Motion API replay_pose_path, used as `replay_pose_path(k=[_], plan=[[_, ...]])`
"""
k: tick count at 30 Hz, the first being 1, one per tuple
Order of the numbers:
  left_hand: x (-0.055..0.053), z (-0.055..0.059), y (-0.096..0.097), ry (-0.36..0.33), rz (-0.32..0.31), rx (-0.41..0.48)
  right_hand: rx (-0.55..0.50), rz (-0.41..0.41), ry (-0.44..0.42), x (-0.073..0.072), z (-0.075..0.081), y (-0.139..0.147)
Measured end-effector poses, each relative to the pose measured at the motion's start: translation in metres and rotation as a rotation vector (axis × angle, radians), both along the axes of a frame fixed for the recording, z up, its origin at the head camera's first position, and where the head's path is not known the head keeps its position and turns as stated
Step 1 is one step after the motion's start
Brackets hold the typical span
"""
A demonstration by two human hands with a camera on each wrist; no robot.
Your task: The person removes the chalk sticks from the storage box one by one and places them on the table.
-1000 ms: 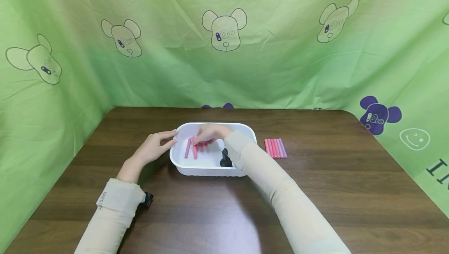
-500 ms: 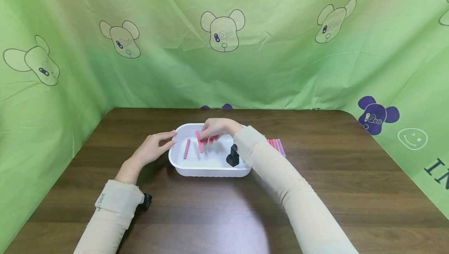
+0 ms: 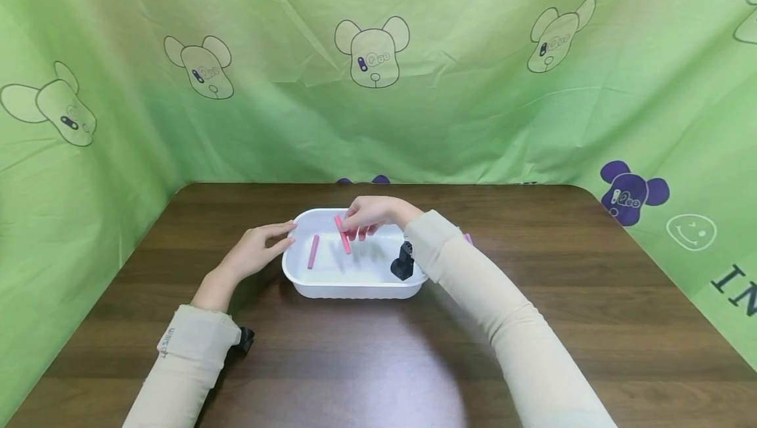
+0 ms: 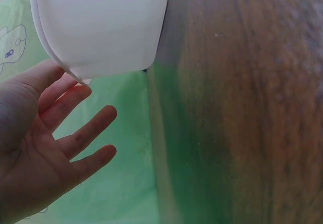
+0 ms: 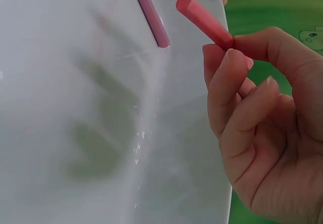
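Between thumb and fingers my right hand (image 3: 372,214) pinches a pink chalk stick (image 5: 206,21), held at a tilt above the white tub (image 3: 355,291). Inside the tub, towards its left end, lies a mauve chalk stick (image 3: 313,252). My left hand (image 3: 251,254) touches the tub's left rim with its fingertips. In the left wrist view its fingers are spread and fairly straight, with the lower ones (image 4: 96,125) off the tub (image 4: 106,27). Past the right sleeve shows the end of a purple chalk stick (image 3: 468,238); the sleeve hides what lies beside it.
The tub stands on a brown wooden table (image 3: 331,362). Over the tub's right part appears the black wrist camera (image 3: 404,263) of the right arm. A green printed curtain (image 3: 284,132) hangs behind the table and along its sides.
My right hand has lifted the pink chalk stick off the tub's floor and moved right with it. The sleeve now covers most of the chalk row. My left hand stays at the rim.
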State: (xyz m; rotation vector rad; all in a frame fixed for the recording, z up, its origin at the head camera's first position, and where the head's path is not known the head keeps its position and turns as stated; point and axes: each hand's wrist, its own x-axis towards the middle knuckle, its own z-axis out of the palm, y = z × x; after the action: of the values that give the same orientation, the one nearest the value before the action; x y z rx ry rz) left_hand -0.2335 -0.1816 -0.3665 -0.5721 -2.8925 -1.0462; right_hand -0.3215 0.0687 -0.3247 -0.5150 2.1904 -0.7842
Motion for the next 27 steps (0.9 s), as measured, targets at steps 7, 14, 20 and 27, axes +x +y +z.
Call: replay_pose_path(k=[7, 14, 20, 27], plan=[[0.001, -0.001, -0.001, 0.006, 0.0, 0.0, 0.0, -0.015, 0.018, 0.001, 0.002, 0.011], [0.0, -0.001, 0.0, 0.004, 0.0, -0.001, -0.021, -0.027, 0.006, 0.003, 0.003, 0.022], [0.0, -0.002, -0.001, 0.02, -0.005, -0.006, -0.041, -0.024, 0.013, 0.008, 0.007, 0.031], [0.001, -0.002, 0.0, 0.012, -0.002, -0.003, -0.054, -0.038, 0.015, 0.011, 0.008, 0.046]])
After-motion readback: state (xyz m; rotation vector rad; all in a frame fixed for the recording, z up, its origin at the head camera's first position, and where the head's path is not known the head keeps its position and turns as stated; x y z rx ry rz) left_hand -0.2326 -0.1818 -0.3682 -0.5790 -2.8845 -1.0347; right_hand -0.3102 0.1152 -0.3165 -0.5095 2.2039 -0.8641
